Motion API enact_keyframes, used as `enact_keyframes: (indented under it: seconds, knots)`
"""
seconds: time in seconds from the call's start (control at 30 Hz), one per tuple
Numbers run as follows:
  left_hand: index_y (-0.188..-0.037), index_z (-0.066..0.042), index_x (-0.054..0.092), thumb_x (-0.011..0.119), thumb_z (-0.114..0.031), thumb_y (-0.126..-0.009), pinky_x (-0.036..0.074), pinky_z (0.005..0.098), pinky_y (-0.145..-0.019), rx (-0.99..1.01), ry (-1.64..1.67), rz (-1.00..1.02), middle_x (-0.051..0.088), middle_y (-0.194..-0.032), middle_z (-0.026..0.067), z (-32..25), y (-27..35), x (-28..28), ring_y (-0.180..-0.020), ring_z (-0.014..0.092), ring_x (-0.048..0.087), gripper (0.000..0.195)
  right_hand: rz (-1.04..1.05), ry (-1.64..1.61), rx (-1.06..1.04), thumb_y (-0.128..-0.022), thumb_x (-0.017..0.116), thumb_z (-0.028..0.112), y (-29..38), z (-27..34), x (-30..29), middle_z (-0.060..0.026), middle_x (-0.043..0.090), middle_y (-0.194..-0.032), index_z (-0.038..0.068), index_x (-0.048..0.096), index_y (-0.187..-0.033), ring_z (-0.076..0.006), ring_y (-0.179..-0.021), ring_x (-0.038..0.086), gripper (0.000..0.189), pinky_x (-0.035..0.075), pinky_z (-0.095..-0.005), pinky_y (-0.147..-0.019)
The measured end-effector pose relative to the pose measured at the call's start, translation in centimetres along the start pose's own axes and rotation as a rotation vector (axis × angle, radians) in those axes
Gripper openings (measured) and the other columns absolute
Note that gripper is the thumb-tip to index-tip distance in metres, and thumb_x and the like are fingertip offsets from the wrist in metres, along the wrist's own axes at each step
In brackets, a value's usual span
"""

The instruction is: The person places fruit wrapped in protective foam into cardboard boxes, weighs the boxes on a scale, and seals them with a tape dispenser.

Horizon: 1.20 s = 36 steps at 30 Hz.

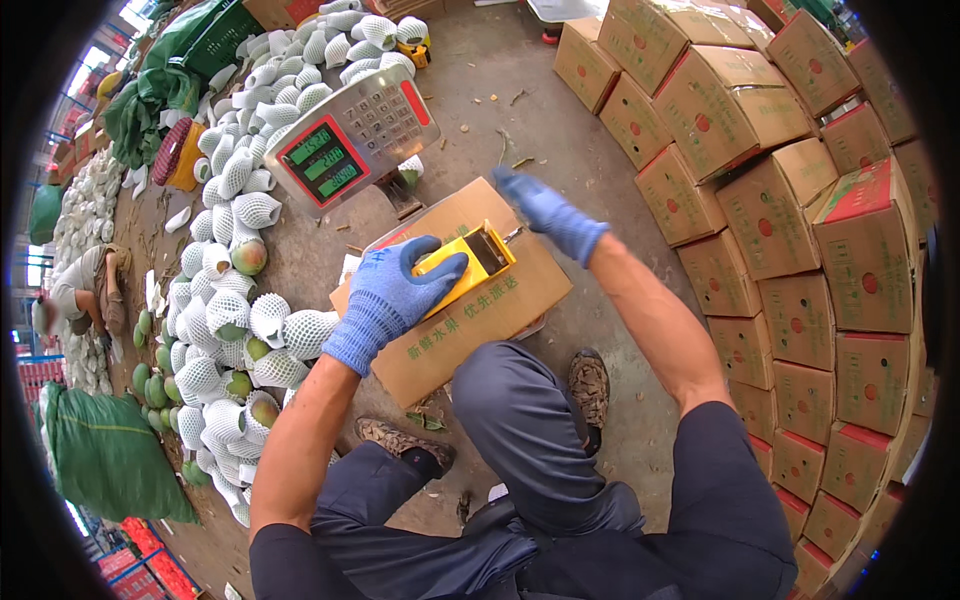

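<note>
A closed cardboard box with green printed writing sits in front of my knees, apparently on the scale's platform. My left hand, in a blue knitted glove, grips a yellow tool, probably a packing tape dispenser, against the box top. Its dark opening and metal end face the box's far right edge. Motion blurs my gloved right hand, stretched out just beyond that edge with nothing seen in it. Past the box stands the scale's display head, with lit green readouts and a keypad.
Mangoes in white foam nets are heaped along my left, with some bare mangoes behind. Stacked cardboard boxes form a wall on my right. A green sack lies far left, near a bent-over person.
</note>
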State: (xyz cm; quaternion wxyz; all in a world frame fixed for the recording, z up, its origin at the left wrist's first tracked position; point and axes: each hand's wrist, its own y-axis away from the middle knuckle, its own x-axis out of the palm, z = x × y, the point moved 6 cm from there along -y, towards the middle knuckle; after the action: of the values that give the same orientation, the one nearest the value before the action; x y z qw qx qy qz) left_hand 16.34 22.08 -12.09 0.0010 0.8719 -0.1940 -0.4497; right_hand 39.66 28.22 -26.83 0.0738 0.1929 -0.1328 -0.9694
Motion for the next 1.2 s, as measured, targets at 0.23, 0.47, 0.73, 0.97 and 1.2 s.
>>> enact_keyframes:
  seconds: [0.23, 0.47, 0.73, 0.97, 1.2]
  knots:
    - [-0.123, -0.001, 0.075, 0.070, -0.038, -0.097, 0.058, 0.0360, -0.083, -0.184, 0.115, 0.191, 0.079, -0.094, 0.0156, 13.8, 13.1, -6.6, -0.090, 0.021, 0.078, 0.046, 0.138, -0.028, 0.194, -0.082, 0.074, 0.073, 1.7, 1.9, -1.1, -0.0211, 0.073, -0.118, -0.005, 0.066, -0.131, -0.0278, -0.102, 0.074, 0.093, 0.058, -0.0394, -0.088]
    - [-0.112, -0.007, 0.077, 0.063, -0.061, -0.093, 0.057, 0.0487, -0.093, -0.330, -0.463, 0.223, 0.076, -0.113, 0.0199, 18.3, 11.9, 4.0, -0.105, 0.040, 0.073, 0.059, -0.036, 0.145, 0.187, -0.079, 0.074, 0.077, 3.1, 2.1, 0.2, -0.0179, 0.075, -0.115, -0.003, 0.071, -0.125, -0.0251, -0.100, 0.073, 0.092, 0.056, -0.0388, -0.089]
    - [-0.128, 0.004, 0.070, 0.074, -0.023, -0.098, 0.056, 0.0327, -0.091, -0.144, 0.414, -0.464, 0.078, -0.111, 0.0172, 17.1, 22.6, -9.4, -0.101, 0.022, 0.075, 0.041, -0.388, -0.395, 0.317, -0.085, 0.075, 0.072, 19.1, -4.3, 1.9, -0.0155, 0.070, -0.113, -0.006, 0.070, -0.121, -0.0201, -0.095, 0.064, 0.086, 0.055, -0.0380, -0.083]
    - [-0.145, 0.003, 0.060, 0.074, -0.015, -0.097, 0.052, 0.0281, -0.091, 0.184, 0.758, -0.248, 0.073, -0.108, 0.0066, 4.2, 21.4, -6.3, -0.097, 0.008, 0.062, 0.053, 0.242, -0.697, 0.050, -0.106, 0.058, 0.053, 23.2, 11.8, 6.0, -0.0090, 0.066, -0.129, 0.006, 0.062, -0.139, -0.0227, -0.112, 0.066, 0.058, 0.057, -0.0412, -0.095]
    - [-0.148, -0.004, 0.058, 0.080, -0.021, -0.090, 0.055, 0.0317, -0.076, 0.221, 0.426, -0.103, 0.068, -0.082, 0.0116, 0.8, 20.2, -7.0, -0.073, 0.013, 0.066, 0.065, 0.163, -0.534, -0.122, -0.099, 0.063, 0.018, 22.5, 15.8, 5.2, -0.0077, 0.072, -0.100, -0.004, 0.069, -0.118, -0.0140, -0.086, 0.070, 0.030, 0.056, -0.0274, -0.078]
